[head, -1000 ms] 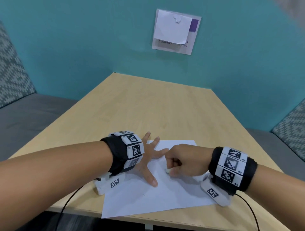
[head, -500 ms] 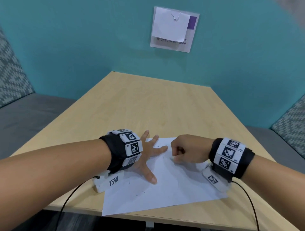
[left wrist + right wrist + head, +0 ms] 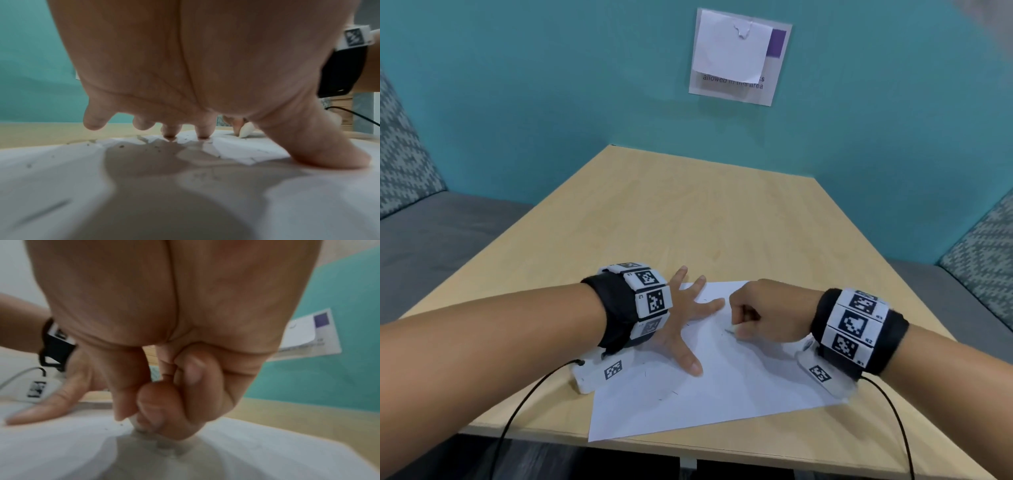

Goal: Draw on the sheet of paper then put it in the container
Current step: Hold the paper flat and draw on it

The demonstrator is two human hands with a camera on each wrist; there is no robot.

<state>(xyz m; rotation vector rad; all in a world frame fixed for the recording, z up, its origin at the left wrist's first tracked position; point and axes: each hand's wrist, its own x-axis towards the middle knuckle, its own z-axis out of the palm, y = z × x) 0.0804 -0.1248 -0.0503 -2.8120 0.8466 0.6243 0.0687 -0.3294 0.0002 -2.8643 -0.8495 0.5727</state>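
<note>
**Drawing on the sheet**

My left hand [image 3: 681, 322] lies flat with fingers splayed, pressing the sheet of paper [image 3: 722, 387] onto the tabletop [image 3: 688, 222]. My right hand [image 3: 763, 313] is fisted, pinching a small white crayon [image 3: 245, 129] whose tip touches the sheet just beside my left fingertips.

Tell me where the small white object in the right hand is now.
In the head view, the small white object is pinched in the right hand, its tip on the sheet of paper, right of the left hand.

1 sheet of paper [image 3: 709, 387], 1 table [image 3: 688, 219], 2 hands, 1 wall sign [image 3: 739, 58].
</note>
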